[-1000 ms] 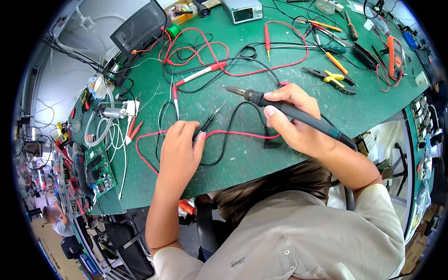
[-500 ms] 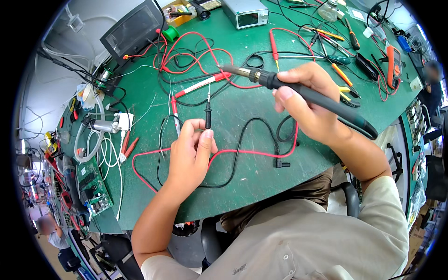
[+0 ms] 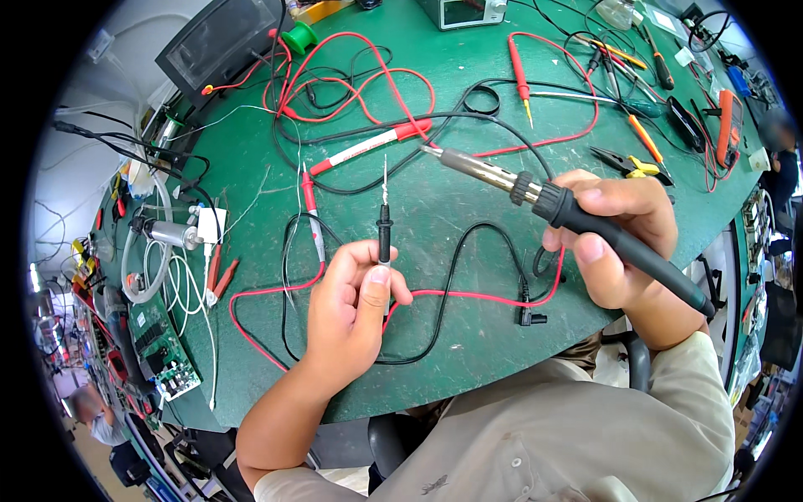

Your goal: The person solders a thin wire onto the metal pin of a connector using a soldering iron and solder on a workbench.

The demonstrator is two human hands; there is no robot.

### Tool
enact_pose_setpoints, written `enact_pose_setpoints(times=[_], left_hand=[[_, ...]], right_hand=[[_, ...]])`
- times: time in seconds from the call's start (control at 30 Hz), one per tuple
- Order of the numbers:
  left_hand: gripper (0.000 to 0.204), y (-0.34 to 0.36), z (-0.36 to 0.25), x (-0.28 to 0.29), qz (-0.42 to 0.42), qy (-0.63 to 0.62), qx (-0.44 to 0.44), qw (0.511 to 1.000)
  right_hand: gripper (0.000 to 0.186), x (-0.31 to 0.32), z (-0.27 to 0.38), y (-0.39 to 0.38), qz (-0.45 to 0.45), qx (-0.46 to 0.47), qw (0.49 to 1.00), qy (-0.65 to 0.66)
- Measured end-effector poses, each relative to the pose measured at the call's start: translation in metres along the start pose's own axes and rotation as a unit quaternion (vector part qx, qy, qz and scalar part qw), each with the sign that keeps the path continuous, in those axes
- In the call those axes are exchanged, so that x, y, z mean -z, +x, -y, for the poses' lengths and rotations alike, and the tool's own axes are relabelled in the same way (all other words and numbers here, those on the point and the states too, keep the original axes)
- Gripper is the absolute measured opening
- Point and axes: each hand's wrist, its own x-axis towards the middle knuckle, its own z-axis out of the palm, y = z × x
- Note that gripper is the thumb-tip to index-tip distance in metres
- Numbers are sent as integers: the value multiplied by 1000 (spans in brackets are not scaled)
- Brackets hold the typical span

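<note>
Fingers [image 3: 372, 272] of my left hand [image 3: 355, 309] are curled shut around a black probe [image 3: 384, 234], thumb pressed along its shaft. I hold it upright above the green table [image 3: 468, 351], its long axis running away from me, the thin metal tip aimed at the far side of the bench. Its black lead [image 3: 456, 276] loops down and round to an angled plug [image 3: 529, 316] lying on the mat.

My right hand [image 3: 615, 243] is closed around the black handle of a soldering iron [image 3: 535, 197]. The iron lies slantwise, handle low toward my right, metal barrel reaching up and left, so the tip ends just right of the probe's point, near it but apart.

A red wire [image 3: 268, 289] snakes under both hands. Beyond the probe tip lies a red and white probe [image 3: 368, 146] at a slant, with tangled red and black leads behind it. Another red probe [image 3: 519, 71] lies farther back. Yellow-handled pliers [image 3: 636, 166] and orange-handled screwdrivers [image 3: 644, 138] sit to the right. A green circuit board [image 3: 159, 347] and white cables lie at the left edge, and a dark screen [image 3: 217, 46] stands at the far left corner.
</note>
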Motion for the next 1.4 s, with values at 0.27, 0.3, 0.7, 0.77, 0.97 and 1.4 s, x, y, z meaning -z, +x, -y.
enact_pose_setpoints(times=[0.27, 0.3, 0.7, 0.77, 0.97, 1.4], left_hand=[[23, -4, 1, -2, -23, -28, -45, 998], [22, -3, 2, -3, -23, -24, -54, 998], [20, -5, 2, -3, -32, -46, -45, 997], [20, -6, 3, -4, -32, -59, -46, 997], [20, -6, 5, -3, -25, -63, -54, 996], [20, -9, -1, -4, -14, -104, -35, 994]], right_hand=[[29, 2, 8, 2, 7, -36, 999, 28], [29, 2, 9, 1, 8, -37, 999, 26], [30, -1, 7, -2, 9, -50, 998, 29], [30, -1, 7, -2, 9, -48, 998, 32], [30, -2, 6, -3, 4, -48, 998, 26], [30, 0, 7, -2, 9, -49, 998, 27]])
